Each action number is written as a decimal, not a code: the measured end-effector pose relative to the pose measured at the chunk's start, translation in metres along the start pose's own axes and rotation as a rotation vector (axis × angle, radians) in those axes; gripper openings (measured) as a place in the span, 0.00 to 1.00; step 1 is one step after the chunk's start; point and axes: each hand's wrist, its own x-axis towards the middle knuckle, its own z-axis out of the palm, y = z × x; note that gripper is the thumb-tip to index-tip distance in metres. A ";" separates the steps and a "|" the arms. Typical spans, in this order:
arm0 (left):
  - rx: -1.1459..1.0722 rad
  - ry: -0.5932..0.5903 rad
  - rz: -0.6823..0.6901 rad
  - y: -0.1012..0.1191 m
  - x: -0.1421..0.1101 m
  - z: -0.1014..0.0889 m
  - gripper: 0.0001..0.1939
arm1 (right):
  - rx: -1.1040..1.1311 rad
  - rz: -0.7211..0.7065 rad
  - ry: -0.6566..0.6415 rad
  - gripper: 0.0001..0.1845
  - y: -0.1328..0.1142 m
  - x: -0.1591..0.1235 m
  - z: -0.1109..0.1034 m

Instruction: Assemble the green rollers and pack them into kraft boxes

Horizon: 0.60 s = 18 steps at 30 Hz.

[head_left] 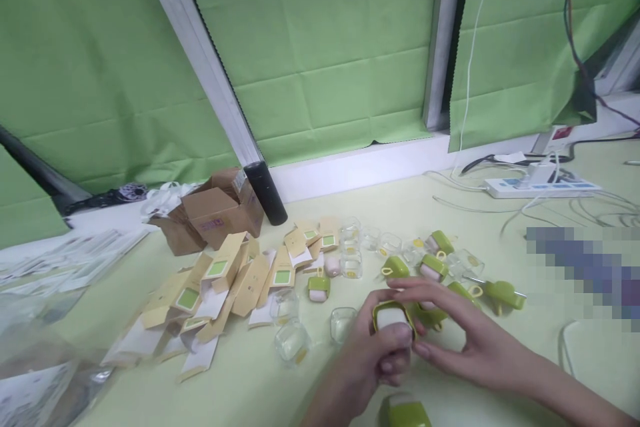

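Observation:
My left hand (373, 354) is closed round a small green case with a white insert (391, 316), held just above the pale green table (440, 207). My right hand (450, 334) reaches in from the right, its fingers curved over the top and right side of the same case. Several more green and white cases (434, 267) lie just behind the hands, mixed with clear plastic shells (350, 240). Another green case (403, 412) sits at the bottom edge below my left hand.
A heap of tan card sleeves with green windows (220, 287) spreads across the left middle. Behind it stand open cardboard boxes (213, 214) and a black cylinder (265, 192). A white power strip with cables (540, 186) lies at the right. Clear bags (45, 334) cover the left.

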 end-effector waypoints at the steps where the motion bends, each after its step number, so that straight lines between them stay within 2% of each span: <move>1: 0.041 0.026 0.000 -0.001 -0.001 -0.001 0.28 | 0.003 -0.012 0.014 0.22 0.001 0.000 -0.002; 3: 0.119 0.053 0.000 -0.005 0.001 -0.004 0.25 | 0.005 -0.039 0.020 0.16 0.001 0.001 -0.004; 7: 0.251 0.083 0.076 -0.016 0.007 -0.011 0.20 | -0.019 -0.059 0.019 0.09 0.001 0.004 -0.001; 13: 0.288 0.121 0.148 -0.023 0.010 -0.004 0.21 | -0.059 -0.120 0.145 0.13 -0.004 0.006 0.011; 18: 0.264 0.169 0.096 -0.019 0.008 0.002 0.22 | -0.067 -0.180 0.238 0.12 -0.005 0.007 0.015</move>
